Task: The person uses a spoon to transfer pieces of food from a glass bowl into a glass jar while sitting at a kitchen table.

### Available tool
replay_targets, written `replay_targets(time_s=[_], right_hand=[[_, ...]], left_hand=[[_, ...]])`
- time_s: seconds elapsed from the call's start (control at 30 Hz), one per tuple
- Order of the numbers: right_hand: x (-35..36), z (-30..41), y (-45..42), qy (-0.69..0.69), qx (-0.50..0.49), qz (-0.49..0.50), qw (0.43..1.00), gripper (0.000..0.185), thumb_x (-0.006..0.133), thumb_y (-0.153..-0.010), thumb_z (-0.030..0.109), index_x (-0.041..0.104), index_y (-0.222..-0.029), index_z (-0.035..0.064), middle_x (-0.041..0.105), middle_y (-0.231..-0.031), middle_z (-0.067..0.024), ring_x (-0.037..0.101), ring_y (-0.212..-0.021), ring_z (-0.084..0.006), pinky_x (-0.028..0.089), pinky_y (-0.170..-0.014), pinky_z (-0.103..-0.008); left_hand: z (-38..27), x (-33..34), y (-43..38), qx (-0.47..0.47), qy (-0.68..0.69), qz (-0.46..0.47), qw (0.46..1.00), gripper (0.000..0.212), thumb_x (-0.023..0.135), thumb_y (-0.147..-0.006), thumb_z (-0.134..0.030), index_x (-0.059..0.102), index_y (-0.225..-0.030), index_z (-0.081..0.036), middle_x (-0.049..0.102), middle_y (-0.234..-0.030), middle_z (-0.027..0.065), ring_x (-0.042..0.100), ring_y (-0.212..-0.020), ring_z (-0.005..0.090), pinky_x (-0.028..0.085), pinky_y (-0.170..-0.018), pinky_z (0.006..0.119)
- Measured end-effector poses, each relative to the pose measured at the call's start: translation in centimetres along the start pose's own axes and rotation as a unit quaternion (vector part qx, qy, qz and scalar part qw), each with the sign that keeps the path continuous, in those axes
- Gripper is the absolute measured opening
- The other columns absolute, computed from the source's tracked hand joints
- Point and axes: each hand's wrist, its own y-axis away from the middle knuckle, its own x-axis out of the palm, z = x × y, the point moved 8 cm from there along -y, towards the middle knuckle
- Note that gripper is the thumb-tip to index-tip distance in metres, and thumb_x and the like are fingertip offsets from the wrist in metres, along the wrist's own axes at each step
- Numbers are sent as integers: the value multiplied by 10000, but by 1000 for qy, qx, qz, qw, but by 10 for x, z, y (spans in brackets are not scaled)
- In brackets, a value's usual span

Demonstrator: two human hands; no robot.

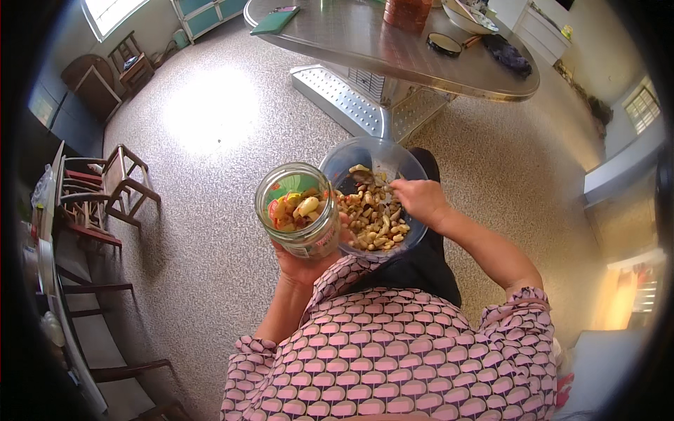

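My left hand (305,266) holds up a clear glass jar (310,243) from below and the side, its mouth tilted towards me. Chopped pickled vegetables (303,208) with red bits lie inside the jar, and its side bears a printed label. Just right of it, a translucent plastic bowl (418,237) rests on my lap, with more pale, chunky pickle pieces (376,221) in it. Over the bowl's right side, my right hand (421,202) has its fingers closed on what looks like a spoon (363,178), whose bowl end carries a pale piece. The fingers hide most of its handle.
Ahead stands a round metal-topped table (337,34) on a studded metal base (342,100). On it are a red container (405,13), a jar lid (444,44), a white bowl (468,18), a dark cloth (506,55) and a green case (275,22). Wooden chairs (124,179) stand left.
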Motion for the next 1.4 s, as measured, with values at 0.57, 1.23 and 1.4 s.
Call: replay_targets(time_s=[0.57, 1.23, 1.4], right_hand=[[48, -2, 40, -455, 183, 295, 820, 242, 578, -856, 168, 647, -985, -24, 577, -678, 8, 481, -573, -57, 393, -523, -212], [-131, -13, 27, -481, 289, 210, 801, 194, 560, -859, 134, 615, -992, 3, 418, -548, 56, 320, -420, -21, 234, -374, -174], [-171, 5, 16, -461, 250, 203, 827, 207, 566, -861, 152, 622, -992, 2, 444, -553, 48, 344, -424, -22, 245, -377, -176]], left_hand=[[1, -12, 3, -16, 38, -21, 999, 886, 633, -678, -617, 362, -1360, -120, 459, -1292, 184, 475, -1152, 352, 397, -959, 512], [28, -4, 36, -94, -12, -137, 986, 861, 595, -686, -635, 360, -1350, -141, 479, -1249, 197, 547, -1001, 426, 460, -452, 326], [38, 1, 33, -122, -49, -171, 976, 817, 522, -725, -674, 368, -1337, -155, 493, -1221, 197, 553, -993, 421, 463, -454, 326]])
